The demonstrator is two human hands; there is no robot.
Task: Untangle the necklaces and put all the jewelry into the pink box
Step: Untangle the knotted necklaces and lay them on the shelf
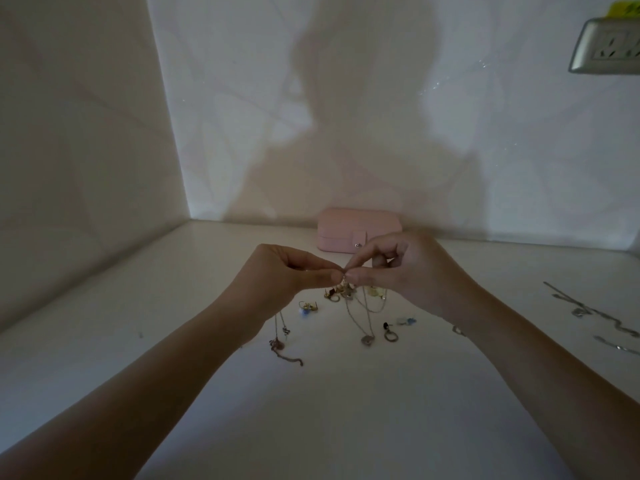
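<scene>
My left hand (294,271) and my right hand (398,268) meet fingertip to fingertip above the white table, both pinching a thin tangled necklace chain (360,317) that hangs down with a small pendant (367,339). Another chain (278,336) dangles below my left hand and trails onto the table. Loose jewelry lies under the hands: a gold cluster (337,293), a blue earring (306,309), a dark hoop earring (390,334) and a pale blue piece (407,321). The pink box (341,233) sits closed against the back wall, partly hidden by my right hand.
Silver chains (588,311) lie stretched out on the table at the right. Walls close off the left side and the back. A wall socket (606,46) is at the upper right. The scene is dim, with my shadow on the back wall.
</scene>
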